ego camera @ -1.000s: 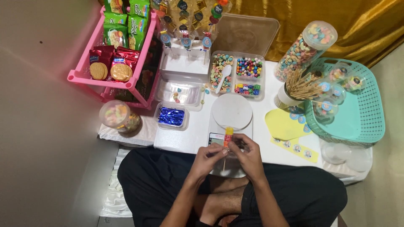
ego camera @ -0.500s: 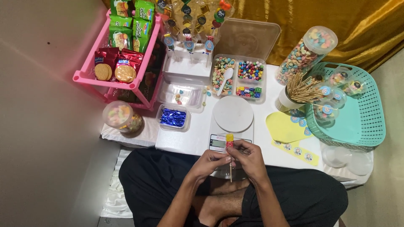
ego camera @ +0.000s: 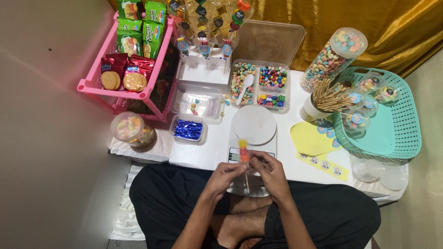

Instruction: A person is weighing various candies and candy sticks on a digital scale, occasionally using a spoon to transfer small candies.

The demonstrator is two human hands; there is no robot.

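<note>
Candy skewer (ego camera: pixel 244 154) upright above counter (ego camera: pixel 203 159) edge, just before white scale (ego camera: pixel 254 133). Left hand (ego camera: pixel 224 177) and right hand (ego camera: pixel 269 173) fingers pinched narrow on thin stick below the sweets. Light, stiff, snappable; sweets likely to slide, so hold bare stick. Versus half second ago: hands nearly unmoved, skewer a bit straighter.

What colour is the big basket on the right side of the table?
The basket is teal, a pale blue-green, with a lattice wall. The head view shows it well.
</note>
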